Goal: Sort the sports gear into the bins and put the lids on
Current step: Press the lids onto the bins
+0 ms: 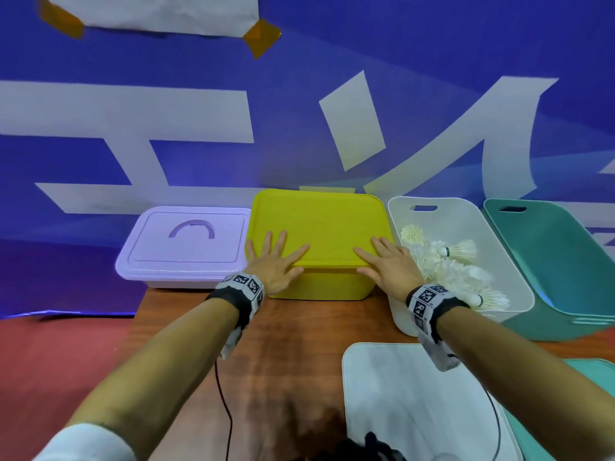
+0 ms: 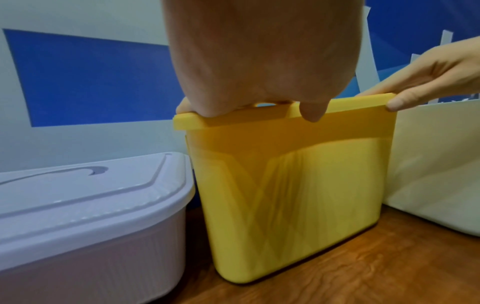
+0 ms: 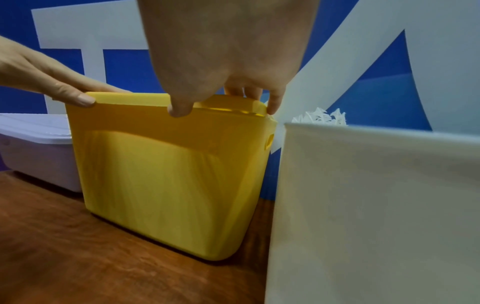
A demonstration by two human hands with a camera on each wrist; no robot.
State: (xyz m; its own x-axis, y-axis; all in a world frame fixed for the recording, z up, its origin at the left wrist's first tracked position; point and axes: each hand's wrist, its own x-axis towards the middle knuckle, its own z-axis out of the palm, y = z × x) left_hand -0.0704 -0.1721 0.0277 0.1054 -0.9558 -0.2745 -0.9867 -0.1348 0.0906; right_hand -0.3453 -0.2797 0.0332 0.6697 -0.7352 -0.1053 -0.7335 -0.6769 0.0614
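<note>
Pressing flat, fingers spread, left hand (image 1: 274,262) and right hand (image 1: 389,266) hold the smooth, square yellow lid (image 1: 319,224) level on the yellow bin (image 1: 327,286).

— What sort of place is this?
— A staged recording set, not a home. A blue banner (image 1: 299,94) with big white lettering hangs right behind the wooden table (image 1: 283,344), and a paper sheet (image 1: 149,11) is taped on it with brown tape (image 1: 263,36).
— Anything else?
— Red floor (image 1: 50,361) beside the table, and marker bands (image 1: 246,287) with cables (image 1: 223,404) on both wrists
</note>
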